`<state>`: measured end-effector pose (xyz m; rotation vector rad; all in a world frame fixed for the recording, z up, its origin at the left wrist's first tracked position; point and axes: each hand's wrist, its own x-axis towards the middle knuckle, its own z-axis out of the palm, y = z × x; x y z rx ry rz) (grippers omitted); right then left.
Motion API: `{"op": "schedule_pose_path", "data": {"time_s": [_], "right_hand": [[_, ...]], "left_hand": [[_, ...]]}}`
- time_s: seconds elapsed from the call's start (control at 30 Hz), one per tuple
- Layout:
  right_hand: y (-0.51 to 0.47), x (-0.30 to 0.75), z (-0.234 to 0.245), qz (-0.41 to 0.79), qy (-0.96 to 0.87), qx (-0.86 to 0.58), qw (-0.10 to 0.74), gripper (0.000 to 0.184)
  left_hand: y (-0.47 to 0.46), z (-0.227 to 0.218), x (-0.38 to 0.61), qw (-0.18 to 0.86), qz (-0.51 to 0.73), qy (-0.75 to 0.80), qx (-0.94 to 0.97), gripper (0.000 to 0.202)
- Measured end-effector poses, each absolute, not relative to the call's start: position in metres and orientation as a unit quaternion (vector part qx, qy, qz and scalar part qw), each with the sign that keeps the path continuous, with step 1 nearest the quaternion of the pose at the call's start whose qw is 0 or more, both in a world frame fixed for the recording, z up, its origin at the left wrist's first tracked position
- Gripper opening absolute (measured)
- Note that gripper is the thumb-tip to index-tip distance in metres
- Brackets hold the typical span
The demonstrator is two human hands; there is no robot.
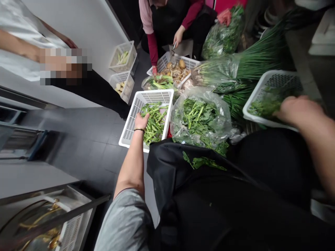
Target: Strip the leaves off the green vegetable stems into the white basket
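Note:
My left hand is inside a white slotted basket, closed around some cut green stems. A dark band circles that wrist. Over at the right, my right hand is smeared by motion at the near side of a second white basket. Its fingers curl against leafy greens there, with the fingertips partly hidden. Between the two baskets lies an open clear plastic bag of leafy stalks. Loose leaves rest on my black apron.
A crouching co-worker holds a peeler-like tool over a basket of potatoes and peelings. Bundled long green stalks lie behind the bag. Another person stands at left, near stacked bins. A metal rack stands lower left.

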<state>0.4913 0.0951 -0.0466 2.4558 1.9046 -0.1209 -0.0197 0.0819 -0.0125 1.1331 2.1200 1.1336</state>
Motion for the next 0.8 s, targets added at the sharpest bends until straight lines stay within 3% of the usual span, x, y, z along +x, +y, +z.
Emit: {"op": "schedule_pose_path", "data": {"time_s": [0.1,0.2,0.33,0.43,0.6,0.8], "right_hand": [[0.100,0.459,-0.052,-0.052,0.699,0.712,0.042,0.059],[0.117,0.387,-0.075,-0.087,0.856,0.510,-0.019,0.055],[0.171,0.304,-0.135,-0.141,0.922,0.355,0.057,0.057],[0.215,0.276,-0.176,-0.142,0.905,0.376,0.136,0.055],[0.250,0.277,-0.211,-0.152,0.858,0.434,0.228,0.070],[0.229,0.295,-0.186,-0.139,0.841,0.444,0.277,0.042]], "left_hand": [[0.077,-0.010,-0.001,0.257,0.425,0.729,0.472,0.045],[0.051,-0.020,0.060,0.361,0.414,0.605,0.576,0.035],[0.034,-0.049,0.118,0.441,0.279,0.504,0.688,0.019],[0.043,-0.067,0.115,0.401,0.197,0.526,0.723,0.009],[0.057,-0.069,0.096,0.320,0.101,0.559,0.759,0.023],[0.063,-0.057,0.101,0.327,-0.033,0.530,0.782,0.033]]}}
